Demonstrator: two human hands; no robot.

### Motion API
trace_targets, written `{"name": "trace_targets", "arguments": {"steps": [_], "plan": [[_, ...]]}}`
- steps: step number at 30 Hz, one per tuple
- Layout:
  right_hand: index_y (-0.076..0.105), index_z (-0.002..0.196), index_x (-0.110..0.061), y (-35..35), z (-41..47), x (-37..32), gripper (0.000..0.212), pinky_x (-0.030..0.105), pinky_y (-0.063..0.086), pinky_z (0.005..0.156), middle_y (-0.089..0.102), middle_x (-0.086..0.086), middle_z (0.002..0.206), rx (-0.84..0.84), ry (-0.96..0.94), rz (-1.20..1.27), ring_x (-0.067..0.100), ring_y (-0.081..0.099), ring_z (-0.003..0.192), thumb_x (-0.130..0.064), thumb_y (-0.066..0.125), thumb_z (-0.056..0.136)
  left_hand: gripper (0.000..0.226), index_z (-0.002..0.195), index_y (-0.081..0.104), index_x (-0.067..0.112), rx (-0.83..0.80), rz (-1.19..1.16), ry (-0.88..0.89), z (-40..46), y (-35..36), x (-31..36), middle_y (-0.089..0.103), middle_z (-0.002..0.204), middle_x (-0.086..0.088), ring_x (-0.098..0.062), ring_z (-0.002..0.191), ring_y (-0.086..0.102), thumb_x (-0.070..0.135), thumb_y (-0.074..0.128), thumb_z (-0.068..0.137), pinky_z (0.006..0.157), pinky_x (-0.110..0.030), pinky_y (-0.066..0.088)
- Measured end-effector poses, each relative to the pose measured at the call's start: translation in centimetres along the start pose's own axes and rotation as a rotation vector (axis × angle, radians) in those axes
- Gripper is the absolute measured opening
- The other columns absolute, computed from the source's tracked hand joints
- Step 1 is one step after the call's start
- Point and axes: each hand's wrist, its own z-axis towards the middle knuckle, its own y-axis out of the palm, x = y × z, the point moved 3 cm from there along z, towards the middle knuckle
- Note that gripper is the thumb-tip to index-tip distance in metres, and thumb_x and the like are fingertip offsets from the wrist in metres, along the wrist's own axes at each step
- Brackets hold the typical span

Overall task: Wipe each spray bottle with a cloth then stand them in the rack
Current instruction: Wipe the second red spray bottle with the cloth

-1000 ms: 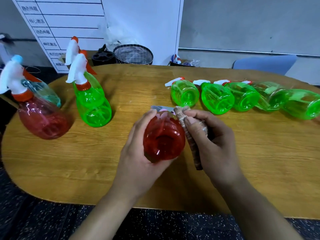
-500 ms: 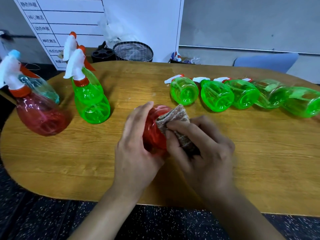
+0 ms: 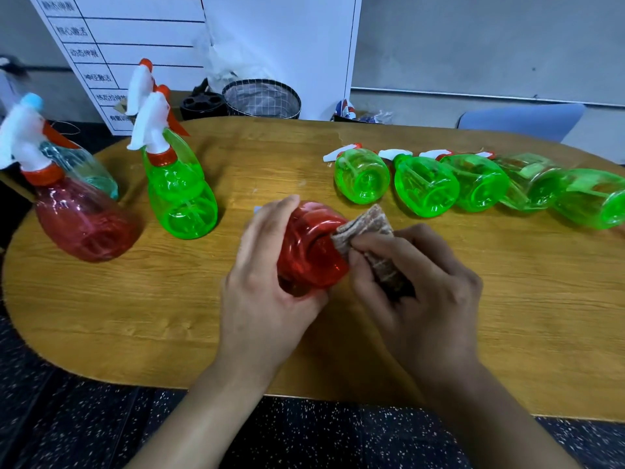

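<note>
- Wooden oval table (image 3: 473,333) in front of me, speckled dark floor below, a white board with a printed chart leaning at eleven o'clock, a mesh basket (image 3: 262,98) at twelve behind the table edge.
- Left hand (image 3: 267,282) is wrapped around the red bottle (image 3: 309,252), fingers curled over its far side, base turned toward me, just above the table at dead centre.
- Right hand (image 3: 416,282) pinches the folded brown cloth (image 3: 367,231), fingertips pressing it against the bottle's right shoulder at about two o'clock on the body.
- Reading this as mid-wipe on this one; the nozzle end points away from me and is mostly hidden by my left hand.
- Handling, as I judge it: thin clear plastic, looks empty, so light and a bit squashy. Smooth and round, so it could spin or slip under the cloth. Best hold is around the wide belly, or the narrow neck when standing it up.
- Five green bottles (image 3: 426,186) lie on their sides in a row from one to three o'clock, bases toward me, presumably waiting for their wipe.
- At nine to ten o'clock, upright ones: a red bottle with white trigger (image 3: 81,218), a pale teal one (image 3: 81,167) just behind it, a green one (image 3: 182,194) with another trigger head behind that.
- I can't make out a rack as such around those standing bottles.
</note>
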Motion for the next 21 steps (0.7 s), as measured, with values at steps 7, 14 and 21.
{"name": "trace_targets", "arguments": {"steps": [7, 14, 21], "plan": [[0.082, 0.104, -0.018, 1.7, -0.6, -1.9, 0.011, 0.032, 0.057, 0.069, 0.069, 0.001, 0.096, -0.126, -0.09, 0.118, 0.014, 0.069, 0.081, -0.024, 0.078, 0.096, 0.069, 0.155, 0.052, 0.018, -0.003, -0.06, -0.002, 0.0, 0.1, 0.0, 0.054, 0.154, -0.003, -0.018, 0.144, 0.053, 0.037, 0.059, 0.089, 0.112, -0.013, 0.039], [0.082, 0.101, -0.018, 0.7, -0.6, -0.1, 0.01, 0.032, 0.055, 0.067, 0.07, 0.0, 0.094, -0.038, -0.008, 0.01, 0.013, 0.068, 0.079, -0.024, 0.078, 0.094, 0.094, 0.154, 0.053, 0.021, 0.017, 0.006, -0.047, 0.3, -0.6, -0.5, 0.053, 0.149, 0.01, -0.008, 0.137, 0.054, 0.022, 0.098, 0.072, 0.109, -0.008, 0.038], [0.082, 0.103, -0.017, 1.7, -0.5, -1.5, 0.011, 0.033, 0.056, 0.067, 0.069, 0.002, 0.093, -0.06, -0.054, 0.058, 0.015, 0.068, 0.079, -0.024, 0.079, 0.095, 0.071, 0.154, 0.052, 0.014, 0.015, -0.031, 0.02, 0.2, -0.2, 0.0, 0.055, 0.152, -0.003, -0.02, 0.144, 0.052, 0.036, 0.068, 0.088, 0.112, -0.008, 0.035]]}}
